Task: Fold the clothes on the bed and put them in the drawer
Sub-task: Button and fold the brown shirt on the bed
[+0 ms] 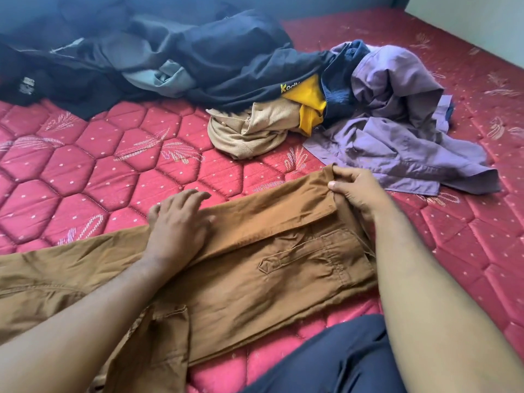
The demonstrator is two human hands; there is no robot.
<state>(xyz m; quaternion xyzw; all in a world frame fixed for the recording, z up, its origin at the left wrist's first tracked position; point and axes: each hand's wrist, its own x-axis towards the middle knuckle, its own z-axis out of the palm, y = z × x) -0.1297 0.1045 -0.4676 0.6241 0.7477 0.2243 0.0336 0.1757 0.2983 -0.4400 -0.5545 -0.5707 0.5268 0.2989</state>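
Trousers lie flat on the bed below the pile, left hand spread pressing them smooth, right hand pinching the waistband to square the fold.

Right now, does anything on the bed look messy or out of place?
Yes. Behind the brown trousers being folded, the other clothes lie in a crumpled heap: a purple shirt, a beige top, a yellow garment and dark clothes, tangled together. Nothing looks torn or spilled.
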